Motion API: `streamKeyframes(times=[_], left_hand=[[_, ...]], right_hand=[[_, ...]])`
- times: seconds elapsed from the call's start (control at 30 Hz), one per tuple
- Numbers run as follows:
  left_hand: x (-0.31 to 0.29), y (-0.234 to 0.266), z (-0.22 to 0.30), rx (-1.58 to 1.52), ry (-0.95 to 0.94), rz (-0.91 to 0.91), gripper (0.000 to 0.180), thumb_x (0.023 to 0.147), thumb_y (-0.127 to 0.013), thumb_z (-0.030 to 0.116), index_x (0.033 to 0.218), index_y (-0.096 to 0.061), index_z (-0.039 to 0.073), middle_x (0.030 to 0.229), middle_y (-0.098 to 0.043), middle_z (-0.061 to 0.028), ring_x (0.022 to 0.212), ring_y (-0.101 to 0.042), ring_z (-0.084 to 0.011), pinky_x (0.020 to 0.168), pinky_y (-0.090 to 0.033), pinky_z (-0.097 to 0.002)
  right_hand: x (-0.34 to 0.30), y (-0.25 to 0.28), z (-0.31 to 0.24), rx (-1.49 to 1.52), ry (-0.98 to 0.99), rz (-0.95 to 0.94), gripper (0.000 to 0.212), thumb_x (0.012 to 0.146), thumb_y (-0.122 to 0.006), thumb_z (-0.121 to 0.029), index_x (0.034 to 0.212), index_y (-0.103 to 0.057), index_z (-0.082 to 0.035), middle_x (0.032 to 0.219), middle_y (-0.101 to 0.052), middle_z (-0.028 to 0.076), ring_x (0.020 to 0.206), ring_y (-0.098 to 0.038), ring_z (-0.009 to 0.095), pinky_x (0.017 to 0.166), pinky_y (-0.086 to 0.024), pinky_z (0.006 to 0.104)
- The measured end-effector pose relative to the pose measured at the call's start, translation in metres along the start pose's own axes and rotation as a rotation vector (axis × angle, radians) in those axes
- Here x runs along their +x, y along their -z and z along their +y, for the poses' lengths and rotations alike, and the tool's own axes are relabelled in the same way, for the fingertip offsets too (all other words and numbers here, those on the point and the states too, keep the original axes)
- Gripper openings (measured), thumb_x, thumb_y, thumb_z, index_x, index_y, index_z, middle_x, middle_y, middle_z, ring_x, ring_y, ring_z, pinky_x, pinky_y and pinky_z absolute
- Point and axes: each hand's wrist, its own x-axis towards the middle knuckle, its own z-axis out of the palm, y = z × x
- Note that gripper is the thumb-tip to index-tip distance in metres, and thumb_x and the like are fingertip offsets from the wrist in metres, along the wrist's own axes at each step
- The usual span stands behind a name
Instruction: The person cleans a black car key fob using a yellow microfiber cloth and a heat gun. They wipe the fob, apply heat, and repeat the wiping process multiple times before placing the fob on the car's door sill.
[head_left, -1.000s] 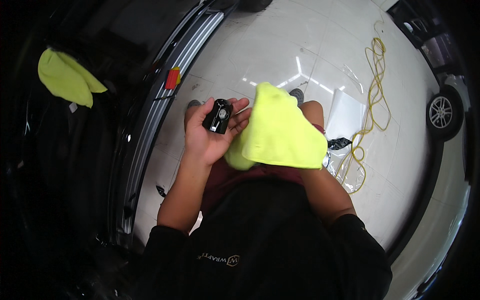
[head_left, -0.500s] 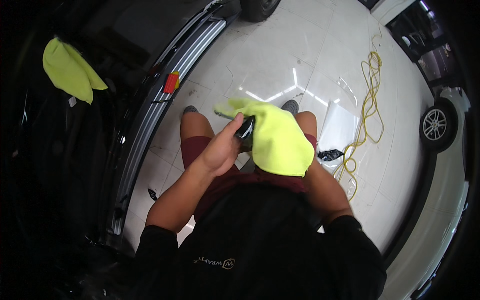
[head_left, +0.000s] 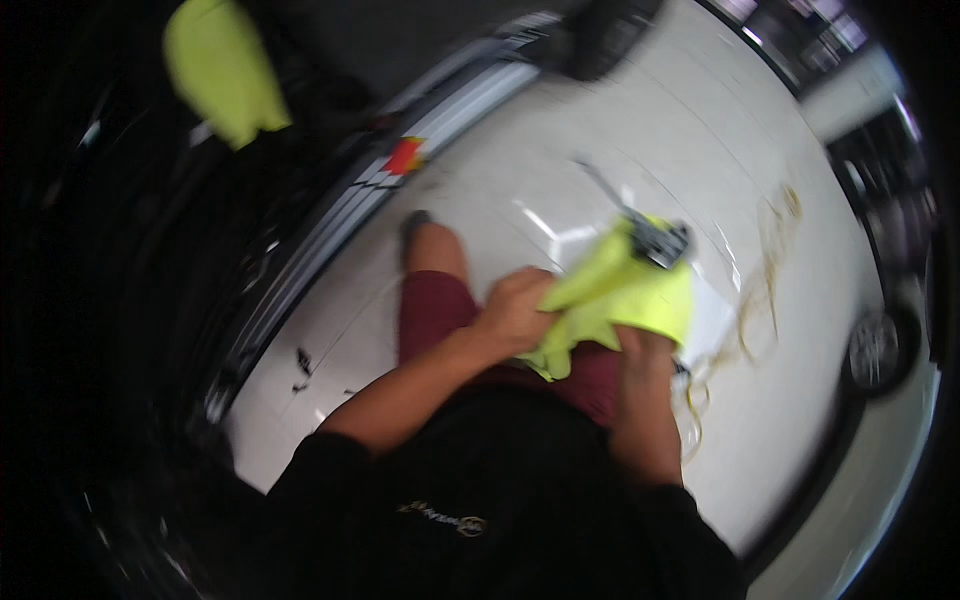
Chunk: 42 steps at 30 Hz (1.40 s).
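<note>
Shifted onto one yellow cloth (head_left: 655, 303): one grey part (head_left: 658, 243) — left fingers (head_left: 535, 286) pinching cloth, right fingers hidden, can't tell.

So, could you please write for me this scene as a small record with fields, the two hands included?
Picture: partly blurred
Left hand: closed on an edge of the yellow-green cloth
Right hand: mostly hidden under this cloth; its grip cannot be told
Dark part: on top of the cloth, a thin rod reaching from it toward upper left
Second cloth: yellow-green, on the dark car surface at left
Red-and-yellow piece: at the car's sill
Yellow cord: on the pale floor, right side
</note>
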Motion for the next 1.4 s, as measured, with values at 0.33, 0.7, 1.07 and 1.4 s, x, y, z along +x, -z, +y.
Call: streamKeyframes(times=[0.33, 0.7, 1.07, 1.4], left_hand=[[-0.06, 0.043, -0.05, 0.008, 0.409, -0.269, 0.022, 0.091, -0.058, 0.02, 0.096, -0.056, -0.002, 0.085, -0.059, -0.0209, 0.081, -0.058, -0.0398, 0.072, -0.045, -0.0464], [-0.011, 0.034, -0.008, -0.239, 0.579, -0.287, 0.032, 0.098, -0.052, 0.026, 0.094, -0.062, -0.004, 0.071, -0.063, -0.0124, 0.063, -0.059, -0.0177, 0.057, -0.046, -0.0382], [0.024, 0.064, 0.001, 0.212, 0.039, -0.194, 0.047, 0.08, -0.069, 0.021, 0.119, -0.056, -0.001, 0.115, -0.052, -0.0187, 0.108, -0.052, -0.0354, 0.096, -0.041, -0.0406], [0.054, 0.075, 0.084, 0.386, -0.048, -0.469, 0.078, 0.071, -0.082, 0.02, 0.133, -0.039, 0.0, 0.116, -0.059, -0.0176, 0.113, -0.056, -0.0315, 0.104, -0.038, -0.0448]], right_hand=[[0.014, 0.019, -0.016, -0.409, 0.038, 0.319, 0.044, 0.097, -0.052, -0.031, 0.132, -0.045, -0.005, 0.128, -0.053, 0.015, 0.112, -0.058, 0.028, 0.094, -0.051, 0.0414], [0.01, -0.031, -0.026, -0.174, 0.093, 0.298, 0.03, 0.097, -0.047, -0.024, 0.119, -0.054, -0.005, 0.112, -0.06, 0.01, 0.097, -0.059, 0.022, 0.087, -0.049, 0.0357], [0.002, -0.007, -0.019, -0.471, 0.156, 0.224, 0.021, 0.095, -0.053, -0.016, 0.111, -0.055, -0.003, 0.1, -0.061, 0.011, 0.082, -0.062, 0.018, 0.071, -0.054, 0.0301], [-0.036, -0.022, 0.032, -0.35, -0.444, -0.215, 0.045, 0.098, -0.052, -0.031, 0.137, -0.046, -0.011, 0.133, -0.051, 0.008, 0.114, -0.052, 0.017, 0.094, -0.044, 0.0319]])
